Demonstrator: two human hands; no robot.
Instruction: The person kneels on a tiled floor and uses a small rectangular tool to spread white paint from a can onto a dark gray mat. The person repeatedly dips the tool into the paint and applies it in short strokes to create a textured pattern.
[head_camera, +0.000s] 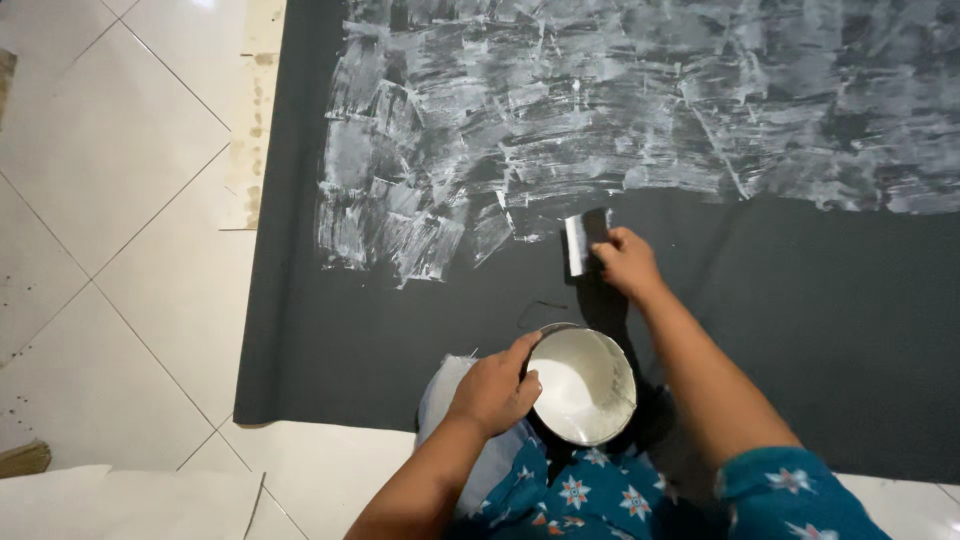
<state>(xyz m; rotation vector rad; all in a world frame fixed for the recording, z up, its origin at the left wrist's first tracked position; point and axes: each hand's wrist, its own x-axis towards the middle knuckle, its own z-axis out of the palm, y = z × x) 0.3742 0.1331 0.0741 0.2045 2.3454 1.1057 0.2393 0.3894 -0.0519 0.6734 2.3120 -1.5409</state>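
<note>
Presently, right hand (625, 262) pinches a small stiff scraper (575, 243) mid-sheet on the dark floor sheet (800, 330), left hand (495, 388) grips the rim of the paint bowl (583, 385) near the sheet's front edge; likely slippery, spillable.

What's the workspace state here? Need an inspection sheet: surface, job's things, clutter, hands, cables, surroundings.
Surface: dark sheet flat on the floor, upper part streaked with white paste, lower part bare.
Job's things: flat scraper on the sheet at the paste edge; round tin of white paste.
Clutter: thin dark thread on the sheet.
Hands: right hand grips the scraper; left hand holds the tin's rim.
Cables: nothing seen.
Surroundings: white tiled floor; pale strip along the sheet's left edge.
</note>
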